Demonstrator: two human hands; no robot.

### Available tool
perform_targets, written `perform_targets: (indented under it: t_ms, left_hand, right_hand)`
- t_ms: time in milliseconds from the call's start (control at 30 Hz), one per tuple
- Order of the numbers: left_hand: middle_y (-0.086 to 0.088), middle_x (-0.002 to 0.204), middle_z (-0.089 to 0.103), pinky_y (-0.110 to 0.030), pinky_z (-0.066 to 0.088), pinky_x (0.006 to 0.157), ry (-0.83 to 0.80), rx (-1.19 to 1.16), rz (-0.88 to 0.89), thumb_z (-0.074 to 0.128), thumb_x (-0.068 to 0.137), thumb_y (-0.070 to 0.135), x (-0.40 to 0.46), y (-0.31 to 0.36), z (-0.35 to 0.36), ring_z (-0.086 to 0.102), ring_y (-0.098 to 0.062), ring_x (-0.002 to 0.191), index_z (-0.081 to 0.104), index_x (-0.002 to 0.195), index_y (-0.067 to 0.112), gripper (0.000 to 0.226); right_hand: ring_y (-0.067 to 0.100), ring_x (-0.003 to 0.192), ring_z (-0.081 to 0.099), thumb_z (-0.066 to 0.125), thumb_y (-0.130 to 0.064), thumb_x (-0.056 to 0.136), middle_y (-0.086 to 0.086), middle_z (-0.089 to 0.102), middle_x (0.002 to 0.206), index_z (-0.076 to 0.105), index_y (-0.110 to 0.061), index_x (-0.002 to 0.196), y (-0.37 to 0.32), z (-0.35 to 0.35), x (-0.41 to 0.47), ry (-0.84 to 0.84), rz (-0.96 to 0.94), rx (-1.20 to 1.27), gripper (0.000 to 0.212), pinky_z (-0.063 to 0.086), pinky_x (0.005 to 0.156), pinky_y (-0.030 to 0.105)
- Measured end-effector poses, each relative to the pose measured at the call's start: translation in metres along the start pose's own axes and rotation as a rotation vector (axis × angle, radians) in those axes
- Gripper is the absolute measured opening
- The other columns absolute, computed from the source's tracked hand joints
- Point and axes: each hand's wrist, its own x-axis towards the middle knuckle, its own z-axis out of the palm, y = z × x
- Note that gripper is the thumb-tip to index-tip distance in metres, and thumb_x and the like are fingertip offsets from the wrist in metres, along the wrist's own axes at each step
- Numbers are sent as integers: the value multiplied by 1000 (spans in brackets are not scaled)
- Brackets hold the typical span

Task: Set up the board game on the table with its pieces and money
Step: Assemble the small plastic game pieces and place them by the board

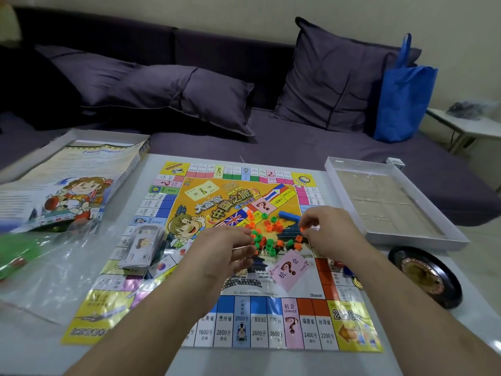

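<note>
Board (pixel 173 302) is hemmed in by box lid (pixel 81 169), tray (pixel 458 237), roulette wheel (pixel 425 275). Orange house (pixel 304 228) is pinched by right hand (pixel 333 232); left hand (pixel 225 251) fingers are curled over the house pile (pixel 271 237), grip unclear.

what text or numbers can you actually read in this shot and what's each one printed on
"机会 CHANCE": pink square on the game board, near edge
"2000分", "1600分", "2800分", "2600分", "2400分", "2200分": near-edge squares
"贵州省", "福建省", "台湾省": same row
"大富翁 中国之旅": board centre
"机 ? 会", "CHANCE": pink card
Too small or blurred: far-edge squares, play money stack, box lid print.
</note>
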Motion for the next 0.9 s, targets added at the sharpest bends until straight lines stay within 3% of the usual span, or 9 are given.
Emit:
perform_targets:
  t_ms: [133, 367, 467, 600, 767, 900]
  left_hand:
    - [-22, 86, 70, -40, 60, 78, 5, -2, -6, 58, 95, -10, 1, 1, 1, 69, -29, 76, 71, 101, -8, 14]
    - [-21, 86, 71, -44, 60, 85, 2, -6, 1, 58, 95, -10, 1, 1, -1, 70, -29, 77, 70, 101, -7, 14]
    - [-18, 79, 72, -43, 60, 83, 5, -3, 4, 59, 94, -9, 1, 2, -3, 70, -29, 76, 70, 100, -7, 13]
    - [-20, 83, 71, -43, 60, 84, 8, -5, 3, 57, 95, -10, 0, 5, -2, 68, -30, 79, 70, 100, -8, 14]
    - [-22, 88, 72, -44, 60, 85, 7, 1, 1, 55, 96, -11, -3, 6, 1, 69, -30, 80, 70, 102, -8, 17]
    - [-17, 80, 72, -41, 61, 81, -11, -8, 23, 54, 97, -10, -6, 8, -3, 70, -27, 76, 70, 102, -8, 18]
  right_hand:
    - [12, 100, 63, 73, -20, 94, -12, 69, 108, 75, -34, 100, -12, 9, -1, -116, -79, 6, 15, 58, 91, 37]
    - [13, 96, 63, 68, -10, 97, -6, 70, 108, 74, -27, 103, -12, 14, -3, -145, -72, 31, 19, 49, 78, 27]
    - [13, 97, 64, 69, -12, 95, -7, 69, 106, 69, -30, 95, -13, 13, -6, -157, -69, 47, 18, 52, 78, 27]
    - [15, 96, 65, 66, -9, 90, -7, 68, 104, 69, -27, 96, -20, 12, -16, -193, -66, 45, 19, 61, 83, 33]
    - [16, 87, 64, 65, -4, 88, -5, 66, 94, 66, -24, 90, -29, 21, -27, -150, -89, 9, 20, 62, 79, 40]
    - [12, 89, 66, 67, -7, 92, -8, 69, 91, 70, -25, 86, -29, 14, -33, -98, -25, 100, 19, 62, 78, 35]
